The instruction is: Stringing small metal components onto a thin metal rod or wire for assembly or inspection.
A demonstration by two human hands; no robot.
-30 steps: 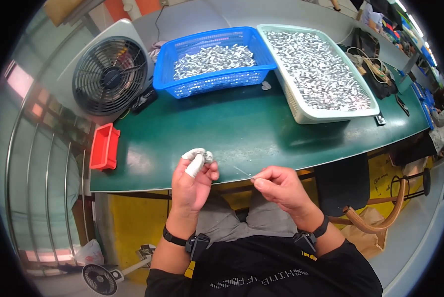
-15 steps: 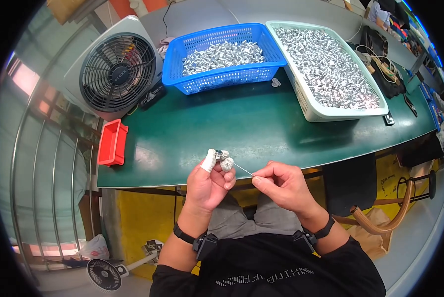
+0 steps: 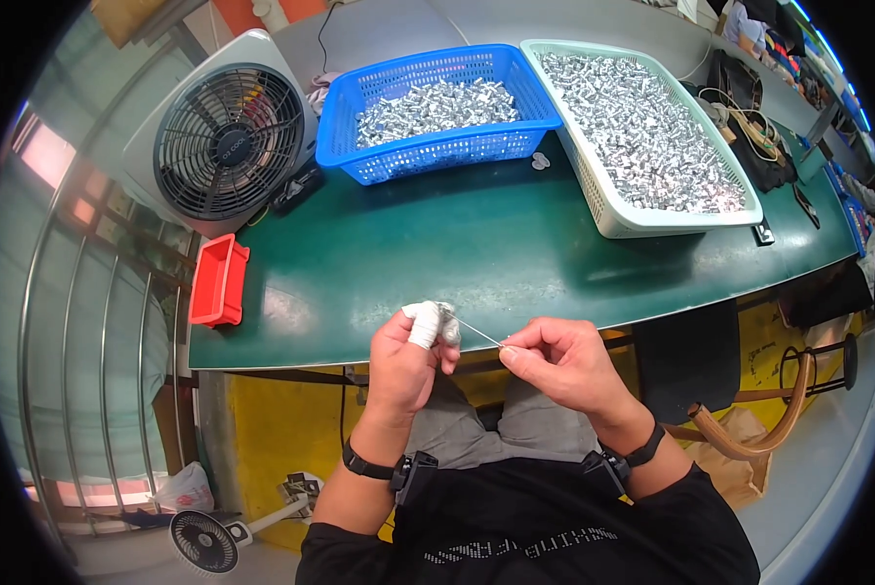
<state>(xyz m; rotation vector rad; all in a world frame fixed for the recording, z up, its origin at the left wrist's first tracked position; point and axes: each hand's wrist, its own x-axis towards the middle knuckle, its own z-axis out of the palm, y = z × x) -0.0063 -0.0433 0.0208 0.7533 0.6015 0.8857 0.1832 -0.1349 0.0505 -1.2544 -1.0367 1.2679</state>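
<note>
In front of the table's near edge, my left hand (image 3: 408,356) has its thumb and fingertips, in white coverings, pinched together. The small silvery metal part between them is now mostly hidden by the coverings. To its right, my right hand (image 3: 561,363) is closed, thumb against fingers, on the end of a thin metal rod (image 3: 478,332). This rod slants up and left to the covered fingertips of my left hand. Whether its tip is inside the part or only against it, I cannot tell.
Small silvery metal parts fill a blue basket (image 3: 447,157) and a pale green basket (image 3: 603,200) at the back of the green table (image 3: 408,249). A red bin (image 3: 220,281) and a box fan (image 3: 231,141) stand at the left. A wooden-armed chair (image 3: 750,448) is at the right.
The fingers of my left hand have turned and closed over the small metal part, which showed between them before. My right hand keeps the rod in nearly the same place.
</note>
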